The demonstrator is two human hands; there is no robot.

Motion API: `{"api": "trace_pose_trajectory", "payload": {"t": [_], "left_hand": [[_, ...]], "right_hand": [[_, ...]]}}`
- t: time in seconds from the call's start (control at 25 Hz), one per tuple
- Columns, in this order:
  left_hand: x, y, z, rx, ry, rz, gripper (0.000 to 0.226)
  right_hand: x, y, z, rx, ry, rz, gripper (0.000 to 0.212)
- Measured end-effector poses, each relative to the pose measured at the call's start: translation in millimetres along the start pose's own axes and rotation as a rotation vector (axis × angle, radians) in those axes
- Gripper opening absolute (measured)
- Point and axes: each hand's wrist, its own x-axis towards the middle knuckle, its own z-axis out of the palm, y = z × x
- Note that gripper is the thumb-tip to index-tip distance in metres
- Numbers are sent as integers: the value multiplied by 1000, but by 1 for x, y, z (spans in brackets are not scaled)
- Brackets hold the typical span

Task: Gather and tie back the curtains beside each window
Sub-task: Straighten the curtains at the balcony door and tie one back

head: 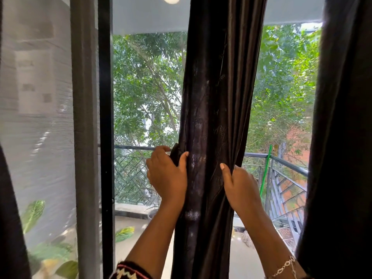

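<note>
Curtain (pixel 213 117), bunched, gripped by left hand (pixel 167 176) and right hand (pixel 239 186).

The curtain (pixel 217 109) is dark, glossy cloth; the railing (pixel 281 160) painted metal.

The curtain (pixel 217 117) hung at centre, before the railing (pixel 281 159), left hand (pixel 167 176) on its left edge, right hand (pixel 239 188) on its right. A second curtain (pixel 342 137) hung at far right.

Dark gathered curtain (pixel 213 121) between two hands — left hand (pixel 168 174), right hand (pixel 239 185) — fingers around its edges.
</note>
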Motion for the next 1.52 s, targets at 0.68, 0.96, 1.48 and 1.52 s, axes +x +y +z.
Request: {"api": "trace_pose_trajectory", "payload": {"t": [0.68, 0.96, 1.48, 1.52], "left_hand": [[27, 6, -34, -190, -287, 19, 14], [24, 16, -45, -195, -381, 68, 22], [-9, 34, -34, -209, -353, 140, 22], [-11, 36, -33, -214, -361, 143, 21]], "right_hand": [[-6, -9, 3, -24, 20, -4, 48], [-8, -13, 13, -135, 15, 13, 29], [-22, -42, 33, -216, -180, -45, 76], [-22, -44, 33, -191, -209, -30, 80]]}}
